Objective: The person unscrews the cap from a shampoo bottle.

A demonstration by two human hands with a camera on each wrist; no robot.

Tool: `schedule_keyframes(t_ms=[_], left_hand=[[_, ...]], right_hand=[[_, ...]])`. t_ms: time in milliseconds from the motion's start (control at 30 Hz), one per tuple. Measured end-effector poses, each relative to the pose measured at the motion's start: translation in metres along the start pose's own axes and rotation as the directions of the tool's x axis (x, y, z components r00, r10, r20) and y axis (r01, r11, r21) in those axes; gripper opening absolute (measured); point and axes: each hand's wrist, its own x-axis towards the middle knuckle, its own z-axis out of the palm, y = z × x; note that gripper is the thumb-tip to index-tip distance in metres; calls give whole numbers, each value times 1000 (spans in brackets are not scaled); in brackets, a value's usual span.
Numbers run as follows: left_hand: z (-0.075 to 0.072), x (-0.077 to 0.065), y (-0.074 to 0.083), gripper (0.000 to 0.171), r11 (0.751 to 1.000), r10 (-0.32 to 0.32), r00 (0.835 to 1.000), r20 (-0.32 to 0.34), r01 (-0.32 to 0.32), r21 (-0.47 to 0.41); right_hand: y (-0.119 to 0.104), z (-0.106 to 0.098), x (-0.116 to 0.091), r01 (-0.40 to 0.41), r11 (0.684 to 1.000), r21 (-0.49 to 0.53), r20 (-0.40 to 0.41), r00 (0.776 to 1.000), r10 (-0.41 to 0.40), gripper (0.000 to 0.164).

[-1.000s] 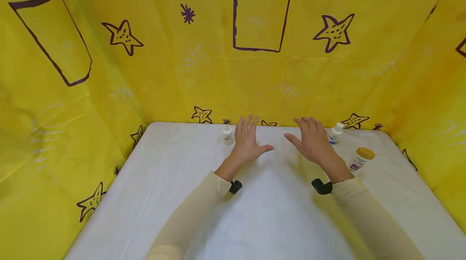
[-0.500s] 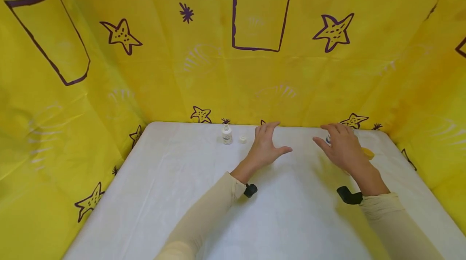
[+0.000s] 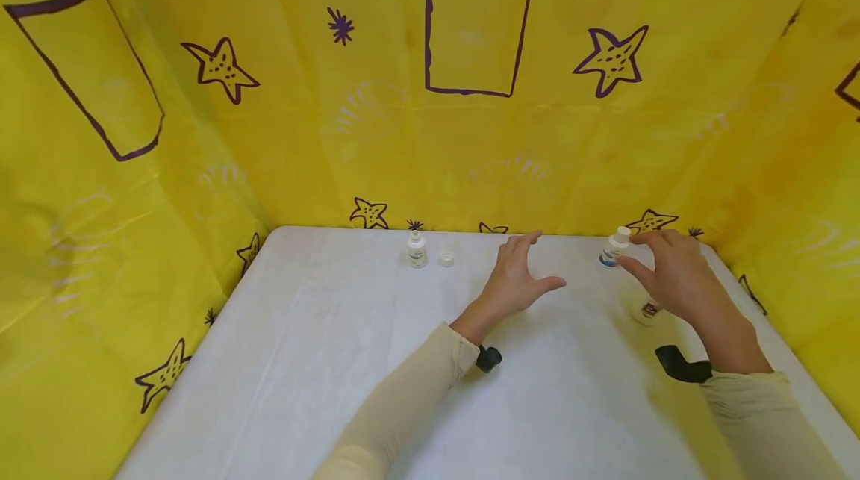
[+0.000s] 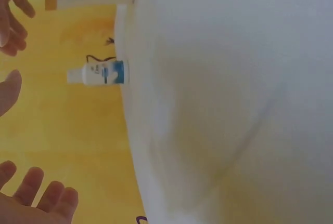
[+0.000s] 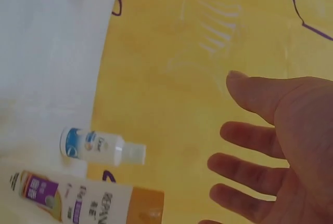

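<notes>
My left hand (image 3: 513, 282) hovers over the middle of the table, fingers and thumb spread apart and holding nothing. To its right, my right hand (image 3: 685, 278) is also raised and holds nothing, thumb and fingers apart. A small white bottle with a blue-banded label (image 3: 613, 250) stands upright, capped, just left of the right hand's fingertips in the head view. A white tube with an orange cap (image 5: 88, 198) stands on its cap-up end nearby; in the head view the right hand hides most of it. Toward the left stands a small uncapped white bottle (image 3: 417, 250), with a white cap (image 3: 446, 260) beside it.
A white cloth covers the table (image 3: 302, 360). Yellow curtains (image 3: 376, 136) with starfish drawings enclose it at the back and both sides. A dark wrist-worn camera (image 3: 488, 359) sits under the left wrist, and another dark mount (image 3: 681, 364) under the right.
Both hands have moved right, staying apart and raised. The white cap beside the left bottle has come into view, the blue-banded bottle shows again, and the right hand now covers the tube's cap.
</notes>
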Motion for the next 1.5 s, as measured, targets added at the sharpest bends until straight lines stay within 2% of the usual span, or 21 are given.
schedule_keyframes(t_ms=[333,500,733,967,1067,1267,1367,1500], left_hand=[[27,8,14,85,992,38,995,91,-27,-120],[41,12,21,80,990,50,989,141,-31,-136],[55,13,23,74,990,64,977,201,-38,-132],[69,17,29,72,984,87,956,281,-38,-175],[78,18,31,68,984,107,956,275,-62,-168],[97,21,38,59,984,130,971,202,-102,-146],[104,24,41,66,988,113,969,221,-87,-126],[112,26,44,78,995,88,956,280,-68,-78]], right_hand=[[23,-8,-15,-48,998,40,-11,999,49,59],[32,-8,-21,-40,996,85,-25,999,43,58],[40,-5,-26,-42,993,109,-56,997,49,59],[45,-4,-31,-76,989,124,-30,996,80,65],[48,-3,-34,-85,988,128,-31,995,90,66],[56,0,-41,-80,989,127,-51,995,87,63],[58,3,-40,-73,990,122,-51,996,79,61],[59,6,-38,-32,994,102,-70,997,39,57]])
